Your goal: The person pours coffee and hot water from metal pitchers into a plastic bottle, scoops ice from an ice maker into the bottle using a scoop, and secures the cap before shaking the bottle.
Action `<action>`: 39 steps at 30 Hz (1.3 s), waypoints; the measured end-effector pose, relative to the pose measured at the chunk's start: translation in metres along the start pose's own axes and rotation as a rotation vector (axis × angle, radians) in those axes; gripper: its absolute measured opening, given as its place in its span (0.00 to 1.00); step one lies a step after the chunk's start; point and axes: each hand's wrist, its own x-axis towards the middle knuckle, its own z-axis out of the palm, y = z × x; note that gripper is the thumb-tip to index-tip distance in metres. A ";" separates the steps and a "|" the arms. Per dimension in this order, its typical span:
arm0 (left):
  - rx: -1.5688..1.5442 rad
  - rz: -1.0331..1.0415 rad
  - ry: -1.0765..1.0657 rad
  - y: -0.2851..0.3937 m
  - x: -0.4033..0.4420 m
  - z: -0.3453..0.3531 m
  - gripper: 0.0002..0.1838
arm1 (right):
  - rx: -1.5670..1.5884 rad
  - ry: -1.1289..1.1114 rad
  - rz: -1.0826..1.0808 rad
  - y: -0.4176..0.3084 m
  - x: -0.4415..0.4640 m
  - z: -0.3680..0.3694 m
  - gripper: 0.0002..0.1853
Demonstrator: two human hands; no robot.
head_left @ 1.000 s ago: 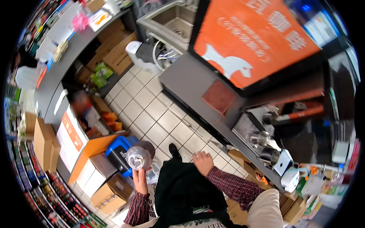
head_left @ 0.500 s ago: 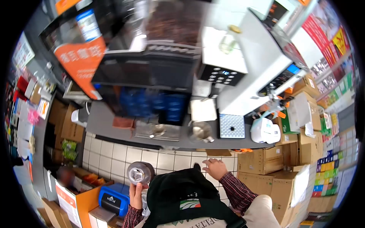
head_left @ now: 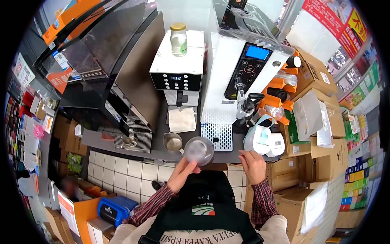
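Note:
My left hand (head_left: 183, 174) grips a clear plastic cup (head_left: 199, 150), seen from above in front of the counter's edge. The cup's contents are blurred. Close beyond it on the counter stands a small metal pitcher (head_left: 173, 142). Near the front edge, my right hand (head_left: 253, 166) is empty with its fingers apart, just in front of a white device with a pale blue strap (head_left: 256, 139). Between the hands and the white dispenser (head_left: 227, 77) lies a perforated drip tray (head_left: 216, 137).
A white machine with buttons (head_left: 177, 69) carries a glass jar (head_left: 178, 40). A folded cloth (head_left: 182, 120) lies below it. The large black coffee machine (head_left: 134, 69) stands left. Orange racks (head_left: 280, 87) hold cups at right, beside cardboard boxes (head_left: 321, 77). A blue-lidded bin (head_left: 111, 210) sits lower left.
The view has turned rightward toward the white dispenser. My left hand has brought the cup from the lower left to the counter's edge. My right hand has moved near the white device.

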 end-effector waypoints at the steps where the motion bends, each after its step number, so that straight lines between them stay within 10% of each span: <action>1: 0.000 -0.025 0.008 -0.006 0.009 0.007 0.25 | 0.012 -0.005 -0.012 0.005 -0.003 0.000 0.09; 15: -0.013 -0.046 0.391 -0.032 -0.083 -0.052 0.34 | 0.157 -0.123 -0.014 0.011 -0.026 0.039 0.08; 27: -0.063 0.269 0.949 -0.025 -0.134 -0.300 0.24 | 0.140 -0.185 -0.326 -0.097 0.017 0.079 0.09; 39: -0.150 0.323 1.059 -0.028 -0.063 -0.497 0.31 | 0.097 -0.351 -0.125 -0.173 -0.013 0.105 0.09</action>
